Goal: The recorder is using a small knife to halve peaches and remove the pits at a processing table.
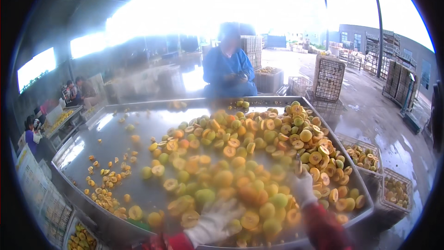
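A metal-rimmed table (114, 109) bears a heap of halved and whole yellow-green fruit (229, 151), perhaps apricots or plums. My left hand (216, 220), in a white glove and red sleeve, lies at the near edge of the heap, its fingers spread against the fruit; it is blurred. My right hand (302, 185), gloved too, is at the right part of the heap, closed around a small tool (298, 164) with a brownish upright part; its kind is unclear. Small fruit pieces (107, 180) lie scattered on the table's left side.
A person in blue (229, 68) sits across the table. Crates of fruit (362, 158) (395, 191) stand at the right, another crate (81, 238) at the lower left. An upright plastic crate (329, 78) is beyond the far right corner. People (33, 135) sit at the far left.
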Tool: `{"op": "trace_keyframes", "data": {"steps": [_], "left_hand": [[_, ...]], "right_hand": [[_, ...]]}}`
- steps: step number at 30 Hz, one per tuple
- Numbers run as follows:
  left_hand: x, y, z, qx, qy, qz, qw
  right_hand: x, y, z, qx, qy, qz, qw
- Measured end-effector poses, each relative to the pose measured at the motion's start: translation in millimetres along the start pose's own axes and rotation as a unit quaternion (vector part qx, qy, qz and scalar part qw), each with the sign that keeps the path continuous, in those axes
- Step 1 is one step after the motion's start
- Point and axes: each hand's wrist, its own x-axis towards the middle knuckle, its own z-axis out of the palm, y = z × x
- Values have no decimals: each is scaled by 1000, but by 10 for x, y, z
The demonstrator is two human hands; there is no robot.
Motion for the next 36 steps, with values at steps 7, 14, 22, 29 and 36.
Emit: {"op": "trace_keyframes", "data": {"steps": [7, 14, 22, 29, 36], "left_hand": [[-1014, 247, 544, 5, 77, -28, 997], [-1543, 184, 573, -177, 360, -220, 889], [-687, 340, 479, -21, 123, -208, 970], [-482, 250, 708, -4, 77, -274, 959], [-1237, 1040, 557, -234, 169, 98, 953]], "right_hand": [[-2847, 211, -593, -16, -70, 310, 948], [-3700, -7, -616, -80, -201, 228, 949], [-3247, 458, -500, -5, -183, 326, 927], [-3040, 896, -93, 95, -229, 360, 899], [-2864, 1129, 6, 304, -212, 329, 869]]}}
